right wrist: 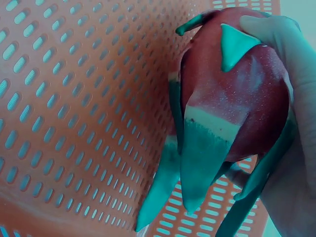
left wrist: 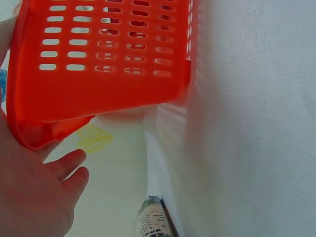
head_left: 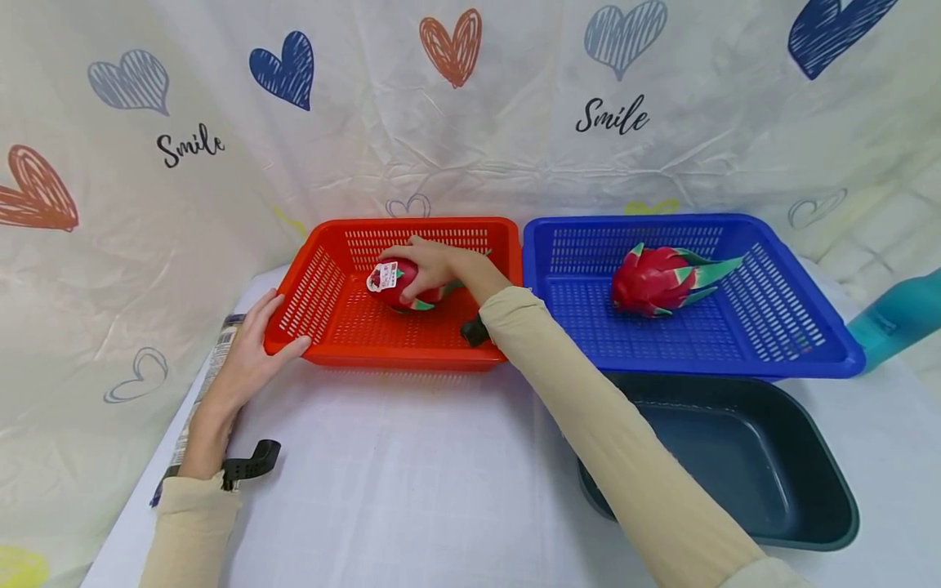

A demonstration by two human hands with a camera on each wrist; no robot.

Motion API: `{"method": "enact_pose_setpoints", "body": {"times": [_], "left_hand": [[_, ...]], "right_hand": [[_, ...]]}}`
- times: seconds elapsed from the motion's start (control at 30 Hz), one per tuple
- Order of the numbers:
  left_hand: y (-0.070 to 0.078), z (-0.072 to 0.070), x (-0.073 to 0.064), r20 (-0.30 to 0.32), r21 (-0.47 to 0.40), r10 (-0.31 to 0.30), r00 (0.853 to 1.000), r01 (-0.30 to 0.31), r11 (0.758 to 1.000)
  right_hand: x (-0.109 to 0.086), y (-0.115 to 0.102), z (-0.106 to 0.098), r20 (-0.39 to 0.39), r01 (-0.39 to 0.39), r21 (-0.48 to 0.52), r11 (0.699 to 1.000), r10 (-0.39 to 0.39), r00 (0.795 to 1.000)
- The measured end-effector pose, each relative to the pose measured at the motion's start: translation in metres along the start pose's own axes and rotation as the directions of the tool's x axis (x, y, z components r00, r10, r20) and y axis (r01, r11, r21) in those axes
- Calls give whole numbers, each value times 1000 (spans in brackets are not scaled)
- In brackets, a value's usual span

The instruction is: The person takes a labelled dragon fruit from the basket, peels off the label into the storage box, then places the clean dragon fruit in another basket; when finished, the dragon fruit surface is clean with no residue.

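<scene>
Your right hand (head_left: 435, 265) grips a dragon fruit (right wrist: 217, 94) from above, thumb and fingers set around its body, while your left hand (head_left: 253, 355) rests, fingers loosely spread, against the near-left corner of the red basket (head_left: 404, 358). Should you lift with that light contact, the smooth skin could slip from your grasp, or the long green scales (right wrist: 205, 158) could catch in the basket's slots and bend or drag it along. You have the fruit directly under your right palm, left of frame centre and inside the basket, to the right of your left hand; whether it bears on the basket floor, you cannot tell. Farther out, a second dragon fruit (head_left: 650, 282) lies in the blue basket (head_left: 706, 359) at right, with a dark tub (head_left: 728, 457) at lower right and a teal bottle (head_left: 900, 314) at the right edge.
</scene>
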State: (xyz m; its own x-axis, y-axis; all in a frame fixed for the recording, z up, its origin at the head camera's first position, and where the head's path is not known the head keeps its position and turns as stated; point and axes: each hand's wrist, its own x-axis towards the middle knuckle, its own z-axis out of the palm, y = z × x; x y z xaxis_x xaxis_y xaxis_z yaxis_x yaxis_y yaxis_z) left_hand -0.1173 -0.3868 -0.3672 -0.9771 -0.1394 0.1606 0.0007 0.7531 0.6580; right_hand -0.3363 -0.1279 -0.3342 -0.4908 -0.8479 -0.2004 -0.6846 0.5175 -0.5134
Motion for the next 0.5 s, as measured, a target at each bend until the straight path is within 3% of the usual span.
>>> {"method": "enact_pose_setpoints", "body": {"times": [0.3, 0.5], "left_hand": [[1, 0, 0, 1, 0, -14, 1000, 14, 1000], [1, 1, 0, -1, -6, -11, 1000, 11, 1000]], "right_hand": [[-2, -4, 0, -16, -10, 111, 994, 12, 1000], [-1, -4, -1, -72, 34, 115, 993, -26, 997]]}}
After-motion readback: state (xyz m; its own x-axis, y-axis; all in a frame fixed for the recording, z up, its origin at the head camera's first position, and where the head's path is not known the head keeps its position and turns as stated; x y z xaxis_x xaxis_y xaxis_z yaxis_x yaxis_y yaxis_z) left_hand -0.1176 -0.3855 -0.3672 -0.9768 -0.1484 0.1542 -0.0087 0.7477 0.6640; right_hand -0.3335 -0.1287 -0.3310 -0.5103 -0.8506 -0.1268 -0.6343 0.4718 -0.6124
